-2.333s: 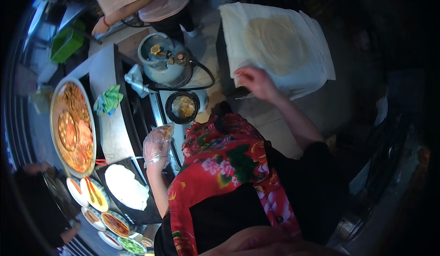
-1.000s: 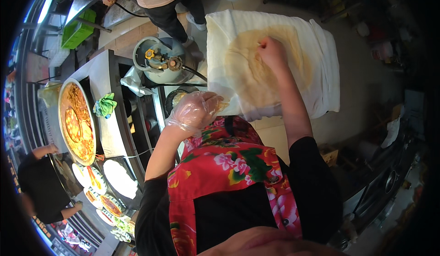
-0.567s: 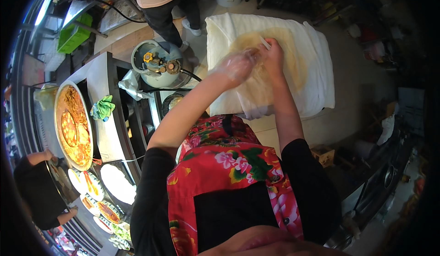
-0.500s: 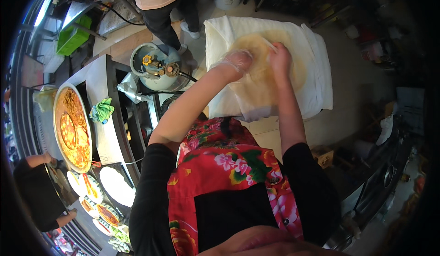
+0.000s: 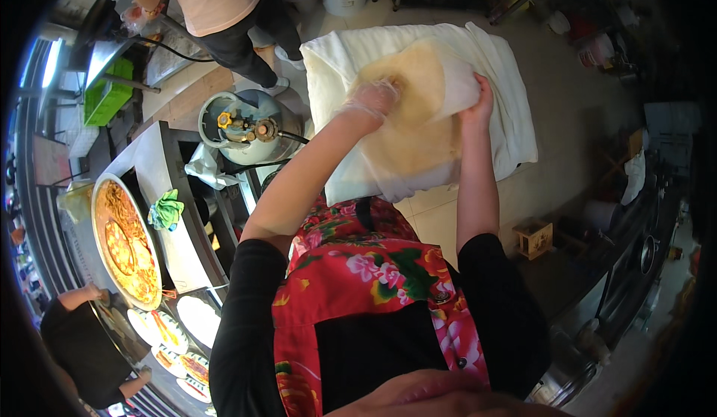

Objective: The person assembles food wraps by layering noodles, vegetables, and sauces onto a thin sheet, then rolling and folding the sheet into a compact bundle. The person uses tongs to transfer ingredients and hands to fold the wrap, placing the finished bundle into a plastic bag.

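Thin, pale yellow flatbread lies spread over a thick folded white cloth in front of me. My left hand, in a clear plastic glove, rests at the flatbread's left part with its fingers bunched on it. Some of those fingertips are hidden or blurred. At the other side my bare right hand is closed on a raised, whiter flap, thumb and fingers pinching its edge. More tan flatbread shows below the flap, between my forearms. Whether it is one sheet or several layers I cannot tell.
Left of the cloth stands a gas cylinder with a yellow valve. Nearby, a counter holds a large pan of red food and several filled plates. A person stands beyond. A wooden stool sits at right.
My right hand has moved right and lifted the flatbread's edge into a flap. My left hand has moved slightly left. The whole view has shifted a little.
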{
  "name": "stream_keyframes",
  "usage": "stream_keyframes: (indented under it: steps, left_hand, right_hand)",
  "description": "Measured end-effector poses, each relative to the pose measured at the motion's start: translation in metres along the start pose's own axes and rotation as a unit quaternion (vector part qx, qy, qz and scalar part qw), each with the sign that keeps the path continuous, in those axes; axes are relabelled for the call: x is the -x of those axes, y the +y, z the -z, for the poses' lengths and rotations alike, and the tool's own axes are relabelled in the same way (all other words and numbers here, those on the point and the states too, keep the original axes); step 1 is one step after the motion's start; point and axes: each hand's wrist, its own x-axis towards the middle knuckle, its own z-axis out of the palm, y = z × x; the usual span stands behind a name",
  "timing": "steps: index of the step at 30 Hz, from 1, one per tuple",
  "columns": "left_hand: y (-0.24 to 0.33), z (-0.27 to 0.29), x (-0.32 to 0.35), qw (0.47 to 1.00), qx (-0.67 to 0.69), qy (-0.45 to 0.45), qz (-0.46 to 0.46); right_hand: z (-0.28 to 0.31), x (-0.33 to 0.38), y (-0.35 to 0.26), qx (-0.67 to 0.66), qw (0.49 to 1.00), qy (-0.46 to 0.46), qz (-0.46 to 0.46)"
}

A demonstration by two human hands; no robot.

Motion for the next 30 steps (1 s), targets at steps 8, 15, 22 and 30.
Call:
stream_keyframes:
  steps: [8, 15, 22, 30]
  left_hand:
    - [-0.004, -0.004, -0.014, 0.999, -0.024, 0.031, -0.021]
    - [-0.003, -0.011, -0.017, 0.998, -0.069, -0.009, -0.008]
    - [0.004, -0.001, -0.017, 0.999, -0.029, -0.015, 0.013]
    - [-0.014, -0.061, 0.0, 0.997, -0.076, -0.015, -0.026]
  right_hand:
    - [0.017, 0.032, -0.061, -0.013, 0.99, -0.018, 0.137]
    - [0.015, 0.051, -0.149, 0.015, 0.979, 0.063, 0.193]
    - [0.007, 0.082, -0.245, 0.119, 0.925, 0.154, 0.325]
    - [-0.102, 0.102, -0.279, 0.476, 0.679, 0.103, 0.55]
